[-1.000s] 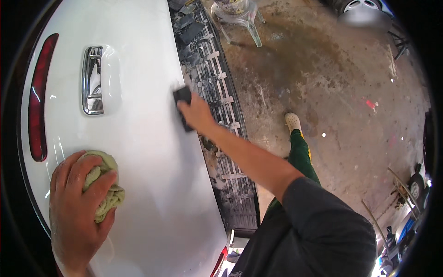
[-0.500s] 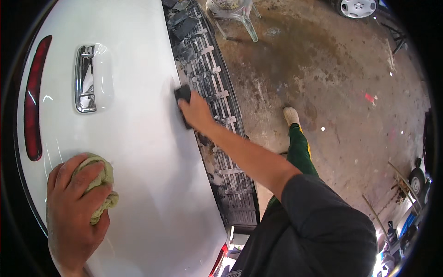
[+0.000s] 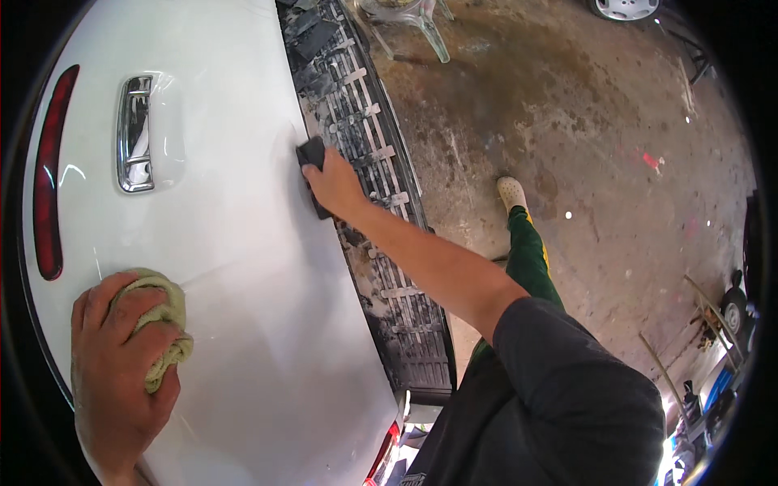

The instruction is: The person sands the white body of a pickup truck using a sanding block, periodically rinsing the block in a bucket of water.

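Observation:
A green cloth point(image 3: 166, 304) is bunched up under my left hand point(image 3: 121, 356), whose curled fingers press it on the white vehicle panel point(image 3: 235, 283). My right hand point(image 3: 339, 185) grips a black sanding block point(image 3: 313, 154) with thumb and fingers. The block lies along the panel's right-hand edge, beside the dusty black ribbed strip point(image 3: 381, 150). Its underside is hidden. Left of it, a chrome handle point(image 3: 136, 134) sits in a recess of the panel.
A long red light point(image 3: 53, 178) runs along the panel's far left. To the right is a stained concrete floor point(image 3: 616, 154), with the legs of a plastic chair point(image 3: 429, 32) at the top. A leg in green trousers point(image 3: 528, 251) with a beige clog point(image 3: 510, 196) stands there.
The view has shifted slightly, so the panel and both hands appear a little farther left. My right hand and the block stay at the panel's edge; the left hand still holds the cloth.

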{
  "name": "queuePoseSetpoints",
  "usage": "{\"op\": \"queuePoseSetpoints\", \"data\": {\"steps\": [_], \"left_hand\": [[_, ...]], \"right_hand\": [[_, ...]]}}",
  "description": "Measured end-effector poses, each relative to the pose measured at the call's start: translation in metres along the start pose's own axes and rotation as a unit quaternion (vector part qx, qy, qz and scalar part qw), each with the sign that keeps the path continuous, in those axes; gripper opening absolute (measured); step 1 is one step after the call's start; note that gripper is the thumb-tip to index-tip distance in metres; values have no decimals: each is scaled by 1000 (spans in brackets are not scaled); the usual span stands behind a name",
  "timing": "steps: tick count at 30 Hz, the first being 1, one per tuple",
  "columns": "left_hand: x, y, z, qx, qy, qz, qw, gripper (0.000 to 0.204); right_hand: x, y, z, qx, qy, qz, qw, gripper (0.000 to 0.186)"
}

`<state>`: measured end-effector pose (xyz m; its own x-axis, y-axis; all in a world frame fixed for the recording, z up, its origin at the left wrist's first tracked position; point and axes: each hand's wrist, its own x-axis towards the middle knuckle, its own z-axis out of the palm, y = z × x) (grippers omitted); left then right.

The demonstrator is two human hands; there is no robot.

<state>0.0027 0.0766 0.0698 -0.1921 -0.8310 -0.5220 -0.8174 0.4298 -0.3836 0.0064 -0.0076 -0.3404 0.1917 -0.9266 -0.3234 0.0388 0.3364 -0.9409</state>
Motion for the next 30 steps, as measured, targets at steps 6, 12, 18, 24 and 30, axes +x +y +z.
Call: {"op": "queuePoseSetpoints", "data": {"steps": [6, 12, 18, 24, 30], "left_hand": [[-9, -3, 9, -2, -3, -25, 1000, 30], [-12, -3, 2, 15, -32, -19, 999, 34], [2, -3, 4, 0, 4, -5, 1000, 31], [-7, -3, 2, -1, -30, -21, 999, 37], [6, 1, -5, -2, -15, -1, 1000, 39]], "right_hand": [[-166, 42, 2, 24, -84, 11, 996, 36], [-137, 34, 8, 53, -53, 19, 997, 40], [-25, 9, -5, -7, -12, -36, 999, 36], [-187, 46, 0, 21, -92, 12, 995, 41], [14, 7, 0, -22, 40, -53, 998, 36]]}}
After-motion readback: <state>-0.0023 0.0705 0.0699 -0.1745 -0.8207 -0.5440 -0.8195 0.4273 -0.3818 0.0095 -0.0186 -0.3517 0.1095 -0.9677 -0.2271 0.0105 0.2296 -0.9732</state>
